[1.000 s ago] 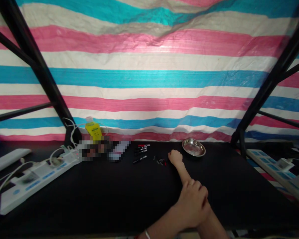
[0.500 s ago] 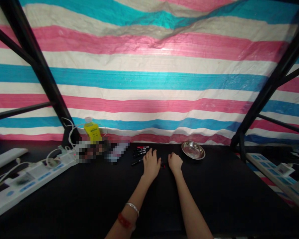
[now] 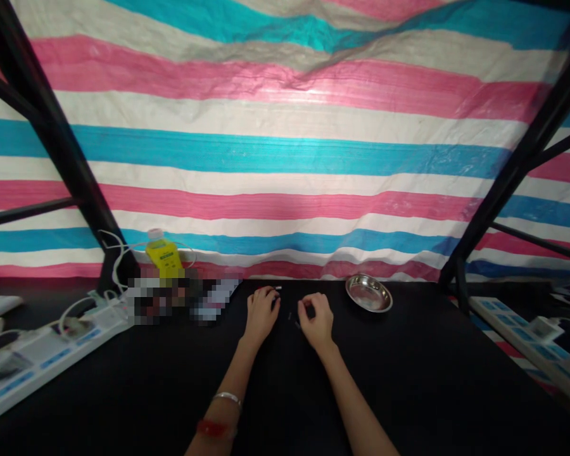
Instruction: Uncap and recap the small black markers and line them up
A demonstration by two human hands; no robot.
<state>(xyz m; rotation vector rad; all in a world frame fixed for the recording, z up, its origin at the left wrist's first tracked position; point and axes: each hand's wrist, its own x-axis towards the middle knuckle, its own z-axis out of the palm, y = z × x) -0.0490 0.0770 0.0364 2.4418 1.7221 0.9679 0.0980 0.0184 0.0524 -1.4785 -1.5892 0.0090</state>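
Note:
My left hand (image 3: 262,313) lies palm down over a group of markers, its fingers spread across them and the thumb apart. Most of the markers are hidden beneath it; a red and white marker (image 3: 277,288) shows past the fingertips. To the right, my right hand (image 3: 317,322) rests on the black table (image 3: 285,392) with thumb and forefinger curled toward each other in a loop. Whatever is between those fingertips is too small to make out. Dark slim pieces, probably markers (image 3: 297,325), lie between the two hands, hard to see against the black surface.
A shallow steel bowl (image 3: 369,293) stands right of my right hand. At left are a yellow bottle (image 3: 165,256), a blurred-out patch of items and a white power strip (image 3: 52,361) with cables. Another power strip (image 3: 517,335) lies at right. Striped sheeting (image 3: 285,152) hangs behind.
My left hand has moved left onto the markers, covering most of them. The right hand has shifted left from beside the bowl and gone from a fist to a curled loop.

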